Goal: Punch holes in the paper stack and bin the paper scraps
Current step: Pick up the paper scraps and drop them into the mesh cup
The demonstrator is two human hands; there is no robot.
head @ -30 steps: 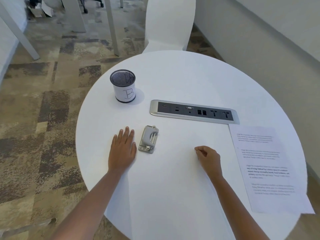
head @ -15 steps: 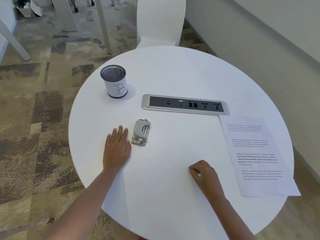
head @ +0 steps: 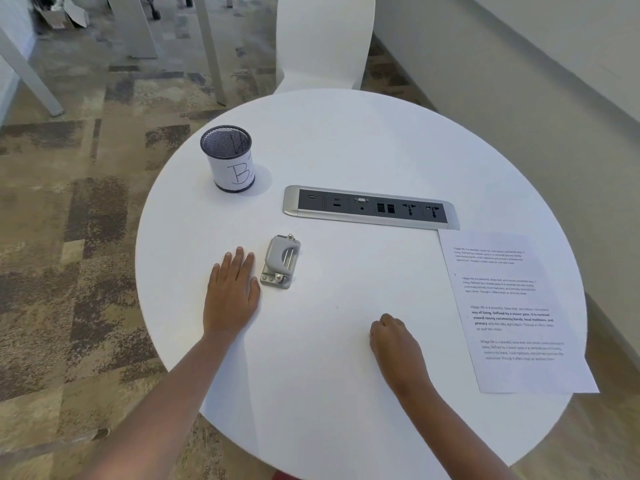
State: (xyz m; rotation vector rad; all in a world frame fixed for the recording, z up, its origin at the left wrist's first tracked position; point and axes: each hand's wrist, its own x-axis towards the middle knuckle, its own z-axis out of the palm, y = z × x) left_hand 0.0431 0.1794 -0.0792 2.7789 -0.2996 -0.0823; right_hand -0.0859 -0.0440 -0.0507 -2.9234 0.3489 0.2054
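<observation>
Filling most of the view, a round white table (head: pixel 346 140) carries everything else. Printed paper (head: pixel 512 306) lies flat at its right side, one near corner hanging past the rim and its far corner just beside a long silver power strip (head: pixel 370 207) set into the middle of the tabletop. Far left stands a black mesh cup (head: pixel 229 157) wrapped in a white label marked "B". A small grey hole punch (head: pixel 281 262) sits between the cup and the near edge. The left hand (head: pixel 231 292) lies flat, palm down, fingers spread a little and holding nothing, just beside the punch's left side. The right hand (head: pixel 394 344) rests on the table curled into a loose fist; whether anything is inside it cannot be told. It is well apart from the paper.
</observation>
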